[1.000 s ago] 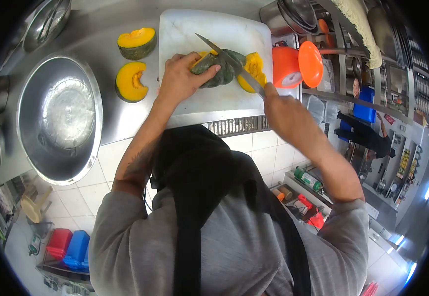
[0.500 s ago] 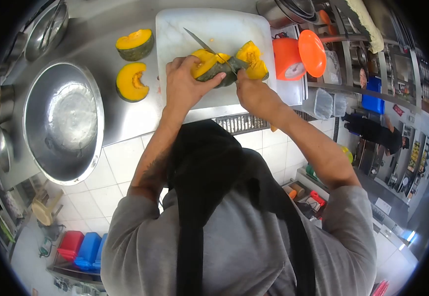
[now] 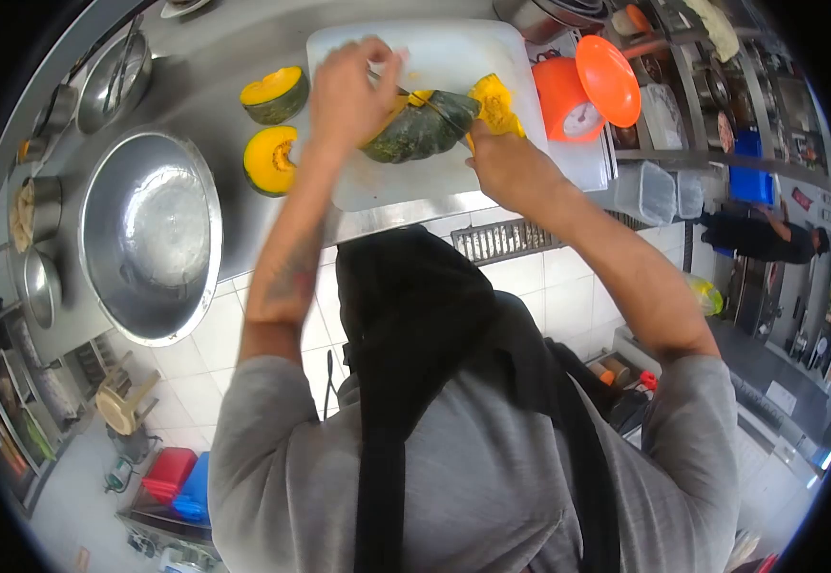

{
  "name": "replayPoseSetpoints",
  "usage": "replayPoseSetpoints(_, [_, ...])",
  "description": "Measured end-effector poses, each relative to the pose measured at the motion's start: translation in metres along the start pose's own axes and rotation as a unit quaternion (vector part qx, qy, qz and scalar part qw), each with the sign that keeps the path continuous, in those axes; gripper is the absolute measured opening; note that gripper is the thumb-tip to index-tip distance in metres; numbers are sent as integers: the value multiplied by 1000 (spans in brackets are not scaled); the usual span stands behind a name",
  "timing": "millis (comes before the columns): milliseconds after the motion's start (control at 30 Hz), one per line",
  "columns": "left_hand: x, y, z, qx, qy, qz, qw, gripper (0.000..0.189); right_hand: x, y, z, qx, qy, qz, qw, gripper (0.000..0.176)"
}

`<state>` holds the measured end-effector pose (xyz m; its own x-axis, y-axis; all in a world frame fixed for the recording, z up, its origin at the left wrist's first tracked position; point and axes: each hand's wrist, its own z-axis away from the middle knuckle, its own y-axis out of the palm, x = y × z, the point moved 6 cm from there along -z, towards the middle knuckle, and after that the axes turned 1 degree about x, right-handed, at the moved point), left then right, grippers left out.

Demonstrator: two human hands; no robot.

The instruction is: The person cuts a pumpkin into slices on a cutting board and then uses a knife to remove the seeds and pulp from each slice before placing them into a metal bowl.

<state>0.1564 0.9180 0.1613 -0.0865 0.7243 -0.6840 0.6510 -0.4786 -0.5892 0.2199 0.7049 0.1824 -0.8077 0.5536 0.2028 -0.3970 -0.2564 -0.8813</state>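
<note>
- Two cut pumpkin wedges (image 3: 270,159) lay on the steel counter (image 3: 210,72), just left of the cutting board (image 3: 434,48), so part of the cutting looked done.
- On the board sat the big green-skinned pumpkin piece (image 3: 420,129), with an orange-fleshed chunk (image 3: 494,100) touching its right end.
- The left hand (image 3: 348,91) lay over the piece's left end with its fingers curled. Whether it gripped or only pressed, I could not tell.
- The right hand (image 3: 506,162) was closed in a fist at the piece's right end, seemingly around a knife handle hidden from view.
- The large piece seemed mostly whole, so most of the cutting looked left to do.
- A wide steel bowl (image 3: 153,234) stood left of the wedges.
</note>
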Motion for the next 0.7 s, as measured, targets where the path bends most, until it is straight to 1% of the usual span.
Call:
replayPoseSetpoints(67, [12,16,-47,89,37,19,995,33,-1,3,1,-5,3,-3,1000,30])
replayPoseSetpoints(100, [25,36,-61,94,41,18,995,33,-1,4,1,-6,-1,-1,1000,29])
replayPoseSetpoints(167, [45,92,-63,235,106,60,964,35,1,5,7,-11,10,-23,1000,29])
replayPoseSetpoints(200, [47,101,-57,245,113,57,961,35,2,6,11,-14,19,-41,999,29])
replayPoseSetpoints(233, [50,110,-52,247,101,70,961,35,1,7,15,-21,26,-53,998,29])
replayPoseSetpoints(267, [49,115,-52,250,91,84,960,35,-2,11,18,-7,45,-57,997,28])
replayPoseSetpoints(300, [42,118,-55,265,105,82,955,35,-6,17,19,6,66,-62,996,27])
replayPoseSetpoints(367, [42,120,-54,283,83,87,952,32,-17,49,12,-1,96,-81,992,27])
replayPoseSetpoints(400, [46,128,-58,295,91,84,947,32,-25,67,0,-20,99,-108,989,27])
replayPoseSetpoints(467, [57,134,-53,254,112,-9,961,33,-33,97,-9,-35,99,-161,981,31])
replayPoseSetpoints(500, [62,139,-58,254,120,-12,959,33,-39,95,-10,-44,101,-165,980,31])
replayPoseSetpoints(567, [78,132,-62,200,78,79,973,27,-41,98,-8,-74,102,-194,973,31])
replayPoseSetpoints(600, [62,97,-56,128,72,56,988,27,-34,106,-2,-68,104,-210,970,31])
replayPoseSetpoints(633, [31,52,-49,44,78,36,995,30,-38,106,-5,-62,114,-218,967,32])
replayPoseSetpoints(667, [12,13,-14,-28,-2,29,999,36,-46,103,-11,-57,120,-221,966,32])
replayPoseSetpoints(700, [2,-3,31,-34,-26,32,999,50,-48,102,-14,-58,116,-223,966,32])
